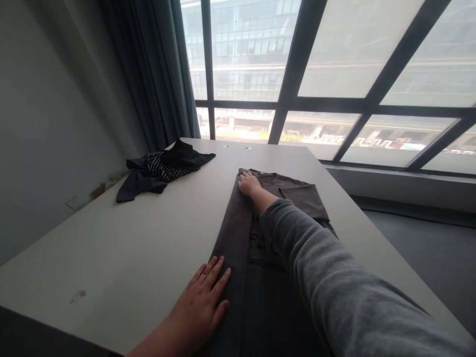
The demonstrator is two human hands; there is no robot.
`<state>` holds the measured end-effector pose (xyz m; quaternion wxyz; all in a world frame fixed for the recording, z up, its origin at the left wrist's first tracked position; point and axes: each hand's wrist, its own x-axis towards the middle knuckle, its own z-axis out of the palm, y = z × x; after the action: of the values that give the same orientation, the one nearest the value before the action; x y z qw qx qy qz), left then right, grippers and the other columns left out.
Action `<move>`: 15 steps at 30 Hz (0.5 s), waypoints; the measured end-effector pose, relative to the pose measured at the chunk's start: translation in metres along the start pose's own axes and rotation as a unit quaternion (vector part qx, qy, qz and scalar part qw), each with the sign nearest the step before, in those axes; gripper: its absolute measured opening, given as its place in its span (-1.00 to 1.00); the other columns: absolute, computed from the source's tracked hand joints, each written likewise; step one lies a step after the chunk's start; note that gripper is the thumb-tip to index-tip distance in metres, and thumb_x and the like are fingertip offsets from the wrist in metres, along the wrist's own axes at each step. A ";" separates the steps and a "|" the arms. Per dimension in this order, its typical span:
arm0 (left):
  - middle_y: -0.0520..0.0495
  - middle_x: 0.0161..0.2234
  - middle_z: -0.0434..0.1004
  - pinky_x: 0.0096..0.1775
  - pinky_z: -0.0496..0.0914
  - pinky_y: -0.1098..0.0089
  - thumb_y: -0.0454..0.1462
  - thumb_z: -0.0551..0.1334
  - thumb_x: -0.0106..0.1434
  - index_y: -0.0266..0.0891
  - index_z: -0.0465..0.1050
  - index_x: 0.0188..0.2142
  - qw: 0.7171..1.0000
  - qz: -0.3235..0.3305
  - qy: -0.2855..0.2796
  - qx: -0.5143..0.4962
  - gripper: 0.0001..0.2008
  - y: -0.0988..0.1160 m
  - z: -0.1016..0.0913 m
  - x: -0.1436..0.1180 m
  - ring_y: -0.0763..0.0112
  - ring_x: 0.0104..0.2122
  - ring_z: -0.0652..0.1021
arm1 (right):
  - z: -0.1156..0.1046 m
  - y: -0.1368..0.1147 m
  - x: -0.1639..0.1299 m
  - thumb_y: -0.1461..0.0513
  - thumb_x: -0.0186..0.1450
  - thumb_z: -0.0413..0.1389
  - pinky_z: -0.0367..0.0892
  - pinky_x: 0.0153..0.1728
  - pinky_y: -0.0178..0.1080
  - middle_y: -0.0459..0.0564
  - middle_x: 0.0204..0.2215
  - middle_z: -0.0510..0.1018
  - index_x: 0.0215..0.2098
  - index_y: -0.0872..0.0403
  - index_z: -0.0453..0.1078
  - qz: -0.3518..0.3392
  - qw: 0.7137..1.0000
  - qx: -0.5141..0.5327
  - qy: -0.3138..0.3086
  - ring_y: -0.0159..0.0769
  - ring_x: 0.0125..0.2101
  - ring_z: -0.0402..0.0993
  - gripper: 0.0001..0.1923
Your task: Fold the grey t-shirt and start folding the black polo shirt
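Your sleeve (334, 272) is crossing the shirt (262, 282) at five o'clock; brushing could be skewing its fold (231, 235). Your left hand (204, 301) is lying flat at seven, clasping nothing; I cannot tell whether your right hand (250, 183), dial-centre, is pinching.

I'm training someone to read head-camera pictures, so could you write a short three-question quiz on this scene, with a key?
1. True or false: only the right hand touches the dark gray shirt; the left hand is clear of it.

2. Where does the heap of dark clothing lie?
A. Under the right hand
B. On the white table, to the left of the shirt
C. On top of the shirt

3. Fill in the blank: the hand nearer the shirt's collar is the ____ hand.

Key:
1. False; the left hand's fingers lie on the shirt too.
2. B
3. right
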<state>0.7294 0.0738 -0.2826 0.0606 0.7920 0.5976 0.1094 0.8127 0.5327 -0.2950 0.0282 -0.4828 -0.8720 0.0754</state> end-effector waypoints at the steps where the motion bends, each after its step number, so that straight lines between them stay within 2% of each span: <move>1: -0.15 0.55 0.01 0.41 0.24 -0.04 -0.21 0.20 0.48 -0.03 0.09 0.53 1.000 -0.001 0.004 0.003 -0.32 0.000 0.000 -0.001 0.04 0.50 0.14 | 0.000 0.002 0.010 0.09 0.55 -0.10 -0.19 0.48 0.00 0.18 0.56 0.01 0.50 0.17 0.17 -0.006 1.000 -0.001 -0.014 -0.02 0.53 -0.18 -0.38; 7: -0.21 0.55 -0.04 0.40 0.22 -0.11 -0.20 0.26 0.42 -0.05 -0.02 0.56 1.000 0.027 -0.006 0.007 -0.19 -0.004 -0.005 -0.001 -0.06 0.49 0.15 | 0.011 0.018 0.061 -0.05 0.56 -0.11 -0.12 0.47 0.10 0.18 0.57 -0.08 0.59 0.08 -0.04 0.007 0.996 -0.006 -0.090 0.04 0.54 -0.18 -0.25; 12: -0.27 0.54 -0.06 0.40 0.20 -0.13 -0.19 0.30 0.38 -0.09 -0.07 0.57 0.999 0.034 -0.026 -0.009 -0.12 -0.005 -0.004 -0.002 -0.09 0.50 0.14 | 0.023 0.029 0.082 -0.11 0.57 -0.23 -0.23 0.47 0.22 0.13 0.59 -0.20 0.62 0.04 -0.19 0.031 0.994 -0.006 -0.109 0.07 0.55 -0.28 -0.22; 15: -0.25 0.55 -0.08 0.42 0.16 -0.13 -0.19 0.29 0.39 -0.08 -0.07 0.57 0.999 0.029 -0.026 -0.028 -0.13 -0.004 -0.006 -0.002 -0.09 0.50 0.13 | 0.026 0.033 0.089 -0.14 0.56 -0.24 -0.26 0.46 0.28 0.08 0.60 -0.23 0.62 -0.04 -0.20 0.041 0.993 0.001 -0.109 0.08 0.56 -0.31 -0.22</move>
<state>0.7239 0.0726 -0.2775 0.0954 0.8097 0.5690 0.1071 0.7898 0.6228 -0.3281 -0.0695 -0.5067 -0.8495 0.1293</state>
